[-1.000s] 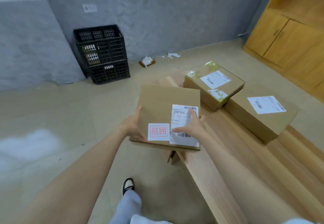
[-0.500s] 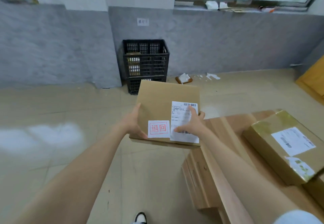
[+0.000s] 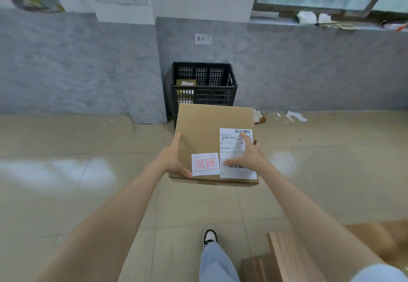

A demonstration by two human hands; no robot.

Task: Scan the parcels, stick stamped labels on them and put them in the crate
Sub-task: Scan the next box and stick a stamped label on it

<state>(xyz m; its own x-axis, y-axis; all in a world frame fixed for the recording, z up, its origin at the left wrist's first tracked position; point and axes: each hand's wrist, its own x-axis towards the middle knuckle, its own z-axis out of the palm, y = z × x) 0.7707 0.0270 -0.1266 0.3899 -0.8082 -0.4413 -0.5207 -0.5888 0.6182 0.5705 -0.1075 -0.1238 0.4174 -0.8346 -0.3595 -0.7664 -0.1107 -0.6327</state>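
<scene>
Both arms reached straight forward from the lower corners of the head view, bare to the wrists, and carried a flat brown box point(image 3: 212, 131) level in the air above the tiled floor point(image 3: 88, 193).

The left hand point(image 3: 174, 158) gripped the box's left edge. Its thumb lay flat on the top face, pointing at the near corner, with the tip just beside the stamped label point(image 3: 205, 164). One finger ran straight along the left edge towards the far side. The other fingers were hidden under the box.

The right hand point(image 3: 247, 156) lay spread on the white shipping label point(image 3: 231, 140) near the right edge. The forefinger stretched forward over the print, the thumb reached leftward above the lower barcode, and the outer fingers curled over the box's right side.

The stamped label, a white square with red characters in a red frame, was stuck on the near part of the top, touching the left edge of the shipping label.

The black crate point(image 3: 204, 83) stood on the floor against the grey wall point(image 3: 309, 72), straight beyond the box, whose far edge hid the crate's lower part. A parcel point(image 3: 186, 82) with a white label showed inside the crate at its left. A small sign point(image 3: 203, 38) hung on the wall above the crate.

One shoe point(image 3: 209, 236) was planted on the tiles below the box, and a wooden bench point(image 3: 287, 257) showed at the lower right.
</scene>
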